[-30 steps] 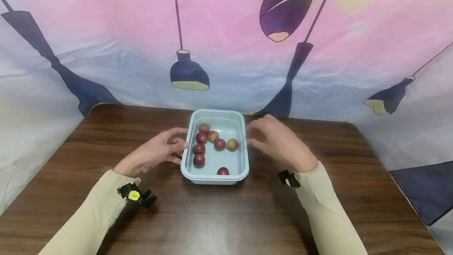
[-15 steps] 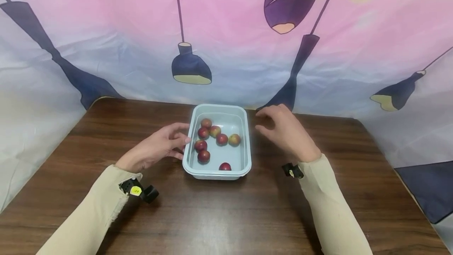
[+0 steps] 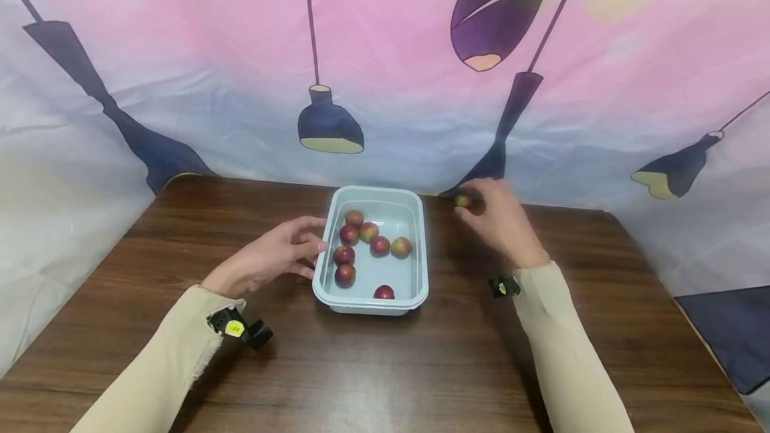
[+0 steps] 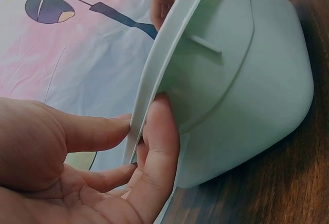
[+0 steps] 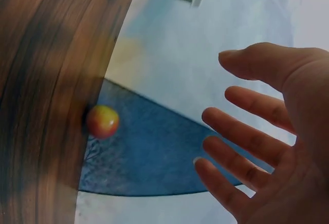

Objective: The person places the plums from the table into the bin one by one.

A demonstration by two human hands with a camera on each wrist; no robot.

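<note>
A pale blue-green plastic tub (image 3: 371, 303) holds several small red and yellow plums (image 3: 380, 245), most grouped along its left and middle. My left hand (image 3: 273, 256) pinches the tub's left rim; in the left wrist view the thumb lies on the rim's upper face and the fingers (image 4: 163, 136) curl beneath it. Right of the tub, my right hand (image 3: 500, 222) hovers near the table's back edge with its fingers spread. A single yellow-red plum (image 5: 103, 122) lies at that edge, apart from the fingertips in the right wrist view. The tub partly hides the nearest plum inside.
The brown wooden table (image 3: 373, 379) extends around the tub. Behind it hangs a printed cloth (image 3: 240, 85) with lamp drawings, meeting the table's far edge. Both sleeved wrists carry black camera straps (image 3: 240, 327).
My right hand has moved right, away from the tub's right rim, to the loose plum at the back edge, which now shows. The left hand keeps its place at the left rim.
</note>
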